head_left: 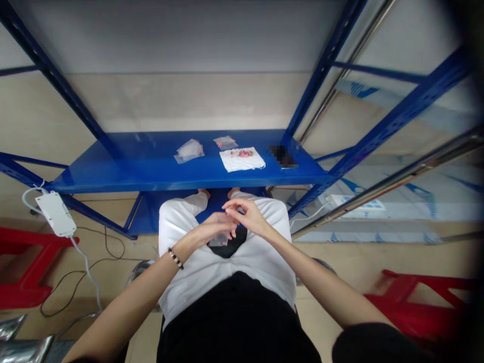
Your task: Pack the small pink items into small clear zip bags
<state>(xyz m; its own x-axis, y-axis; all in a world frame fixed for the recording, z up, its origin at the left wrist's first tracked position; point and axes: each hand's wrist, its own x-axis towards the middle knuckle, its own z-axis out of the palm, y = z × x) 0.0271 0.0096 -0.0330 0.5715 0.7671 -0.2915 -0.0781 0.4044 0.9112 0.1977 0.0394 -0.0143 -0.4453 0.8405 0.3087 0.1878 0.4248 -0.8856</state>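
My left hand (215, 228) is closed around a small clear plastic bag (220, 239), which hangs below the fingers over my lap. Something small and pink shows in the bag. The fingers of my right hand (249, 216) are bent and meet those of the left; what they pinch, if anything, is hidden. Beyond my knees, small pink pieces (245, 153) lie on a white cloth-like sheet (242, 163) on the blue shelf (151, 169). Behind it lies a clear bag with pink pieces (226, 142). A pile of clear bags (190, 149) is to the left.
A dark, blurred-out object (283, 157) lies at the shelf's right. Blue posts (313, 91) frame the shelf. A white power strip (56, 214) hangs at the left with its cable. Red stools (30, 267) stand on both sides; dark cords (75, 272) run over the floor.
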